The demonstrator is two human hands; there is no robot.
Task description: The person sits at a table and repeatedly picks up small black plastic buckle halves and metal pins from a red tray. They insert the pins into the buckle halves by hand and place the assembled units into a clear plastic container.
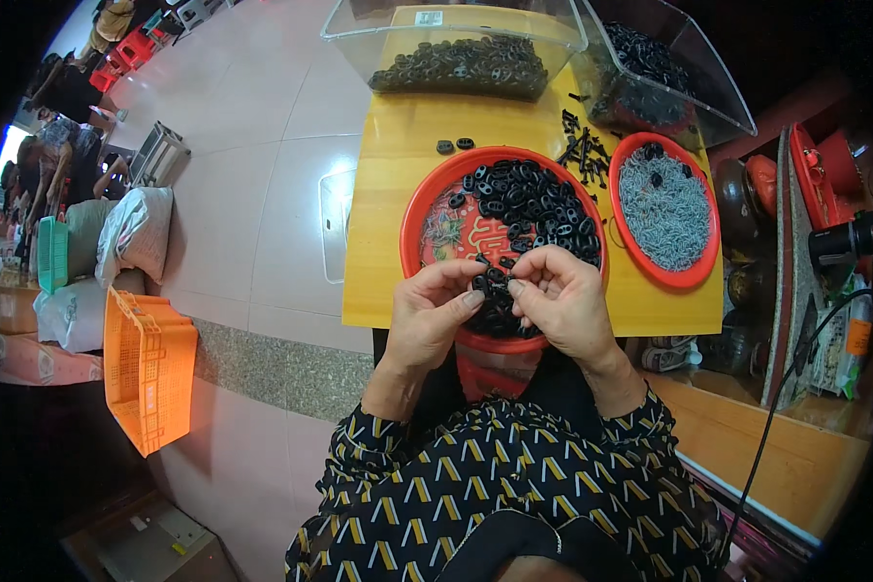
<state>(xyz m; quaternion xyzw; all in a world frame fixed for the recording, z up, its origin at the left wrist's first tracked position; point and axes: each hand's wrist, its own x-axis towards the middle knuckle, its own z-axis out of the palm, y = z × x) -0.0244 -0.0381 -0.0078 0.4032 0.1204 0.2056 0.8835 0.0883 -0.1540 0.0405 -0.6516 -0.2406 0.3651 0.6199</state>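
Over the near side of a red basin (pixel 410 228), my left hand (pixel 429 315) pinches a small black plastic piece (pixel 480 283) between thumb and fingertips. Close beside it, the fingertips of my right hand (pixel 570 308) are pressed together on something too small to make out. Many black oval plastic pieces with two holes (pixel 538 199) fill the basin's right part, leaving its patterned bottom bare at the left. To the right stands a red oval tray (pixel 687 283) of silvery screws (pixel 662 213), with a few black pieces on top.
On the yellow table (pixel 383 194) lie slender black parts (pixel 584 150) and two loose oval pieces (pixel 454 145). Clear bins of black parts (pixel 461 68) stand at the far edge. An orange crate (pixel 150 373) and white sacks (pixel 136 233) are on the floor left. A black cable (pixel 761 436) hangs right.
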